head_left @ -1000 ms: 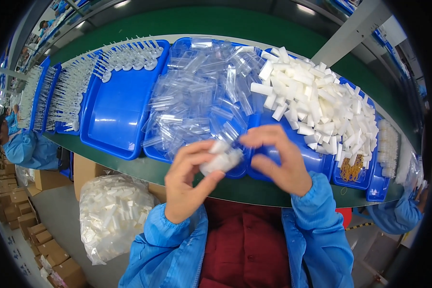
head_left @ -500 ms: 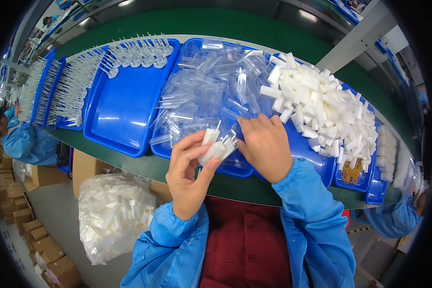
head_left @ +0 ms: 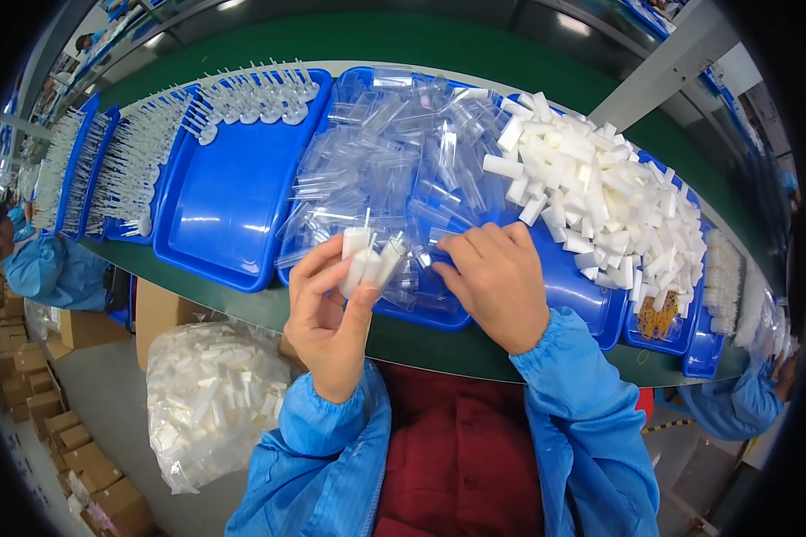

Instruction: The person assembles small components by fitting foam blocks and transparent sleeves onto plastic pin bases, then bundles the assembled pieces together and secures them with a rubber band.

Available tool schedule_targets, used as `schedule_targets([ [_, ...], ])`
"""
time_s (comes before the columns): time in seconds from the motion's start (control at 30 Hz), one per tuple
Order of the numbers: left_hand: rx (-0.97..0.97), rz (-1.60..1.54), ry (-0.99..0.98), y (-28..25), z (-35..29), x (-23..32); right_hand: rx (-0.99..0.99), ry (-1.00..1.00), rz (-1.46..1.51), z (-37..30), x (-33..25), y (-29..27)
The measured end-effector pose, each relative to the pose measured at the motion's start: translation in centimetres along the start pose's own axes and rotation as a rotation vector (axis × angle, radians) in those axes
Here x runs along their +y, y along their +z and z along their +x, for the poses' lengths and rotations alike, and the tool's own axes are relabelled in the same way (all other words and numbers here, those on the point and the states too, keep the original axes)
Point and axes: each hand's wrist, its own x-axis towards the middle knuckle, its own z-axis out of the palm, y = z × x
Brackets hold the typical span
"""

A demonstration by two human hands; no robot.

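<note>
My left hand (head_left: 331, 313) is closed around several white cylindrical pieces (head_left: 367, 267), held upright in a bunch with thin stems sticking up from their tops. Clear plastic shows around at least one piece; the fingers hide their lower ends. Just to the right, my right hand (head_left: 500, 285) hovers at the near edge of a heap of clear plastic tubes (head_left: 376, 170). Its thumb and index fingertips are apart beside the nearest tubes, and the other fingers are curled. Nothing plainly sits in its grip. The tubes lie loose in blue trays (head_left: 421, 313).
White foam-like cylinders (head_left: 591, 179) are piled to the right, above yellow rubber bands (head_left: 658, 318). Leftward, a blue tray (head_left: 228, 206) holds stemmed white pieces (head_left: 260, 97) along its far side. A plastic bag of white pieces (head_left: 215, 403) stands below the bench. Co-workers sit at both sides.
My left hand has moved left with the bunch of white pieces. My right fingers, which were beside that bunch, are now apart from it, near the clear tubes.
</note>
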Motion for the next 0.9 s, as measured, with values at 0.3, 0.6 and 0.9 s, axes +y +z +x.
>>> schedule_targets([
  [0.3, -0.062, 0.053, 0.054, 0.2, -0.5, -0.1, -0.155, 0.016, -0.067, 0.2, -0.3, 0.8],
  [0.6, -0.352, -0.08, -0.193, 2.9, -2.0, 1.2, 0.222, 0.708, 1.465, -2.5, 1.3, -3.9],
  [0.9, -0.441, -0.156, -0.279, 5.0, -2.8, 1.2, 0.22, 0.751, 1.528, -5.8, 1.0, -3.7],
])
